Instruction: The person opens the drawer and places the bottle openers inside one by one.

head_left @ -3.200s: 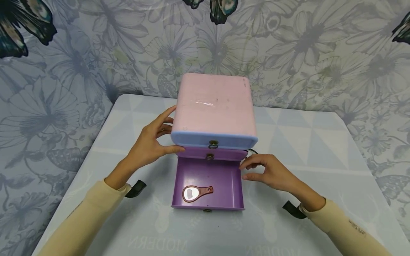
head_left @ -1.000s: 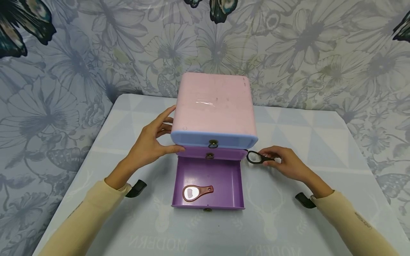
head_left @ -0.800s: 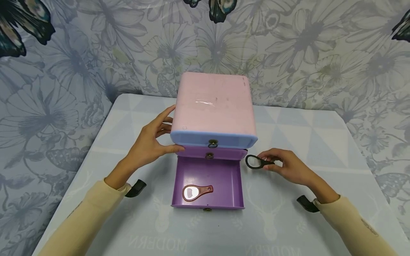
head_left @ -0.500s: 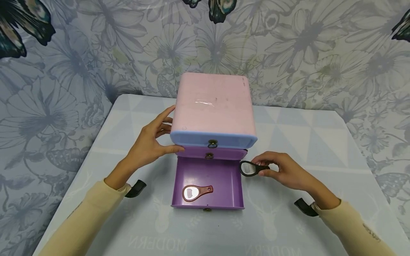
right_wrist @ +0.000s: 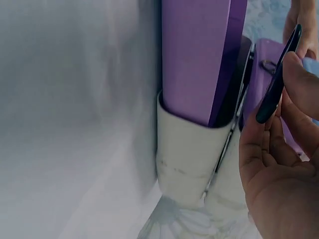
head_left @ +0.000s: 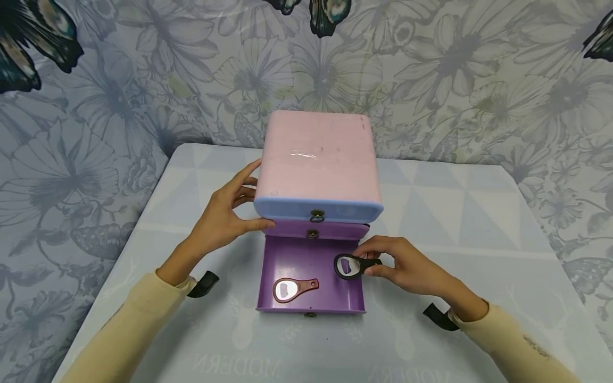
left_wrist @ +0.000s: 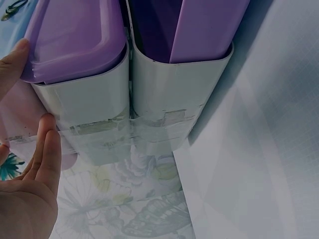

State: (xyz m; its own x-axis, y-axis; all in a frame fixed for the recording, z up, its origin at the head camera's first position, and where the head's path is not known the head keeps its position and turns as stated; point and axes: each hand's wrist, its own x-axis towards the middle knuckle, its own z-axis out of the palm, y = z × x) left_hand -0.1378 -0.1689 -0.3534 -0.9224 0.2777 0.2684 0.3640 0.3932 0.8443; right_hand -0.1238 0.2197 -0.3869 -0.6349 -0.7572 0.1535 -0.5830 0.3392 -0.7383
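A mini drawer cabinet (head_left: pixel 321 159) stands with its bottom purple drawer (head_left: pixel 311 249) pulled out. My left hand (head_left: pixel 217 218) rests against the cabinet's left side, fingers fairly straight, thumb on the front of the closed middle drawer (head_left: pixel 287 229). My right hand (head_left: pixel 404 266) pinches a black bottle opener (head_left: pixel 343 272) by its handle, the round head over the right part of the open drawer. In the right wrist view the opener (right_wrist: pixel 274 94) appears edge-on between thumb and fingers. A brown bottle opener (head_left: pixel 301 286) lies flat in the drawer, head to the left.
The blue-fronted top drawer (head_left: pixel 287 207) is closed and has a small ring pull (head_left: pixel 317 216). The table (head_left: pixel 460 223) has a pale geometric cover. Floral wallpaper (head_left: pixel 450 69) rises behind it.
My right hand draws the black bottle opener out from beside the cabinet's right side, then carries it left and nearer until its head is over the open drawer. My left hand stays put.
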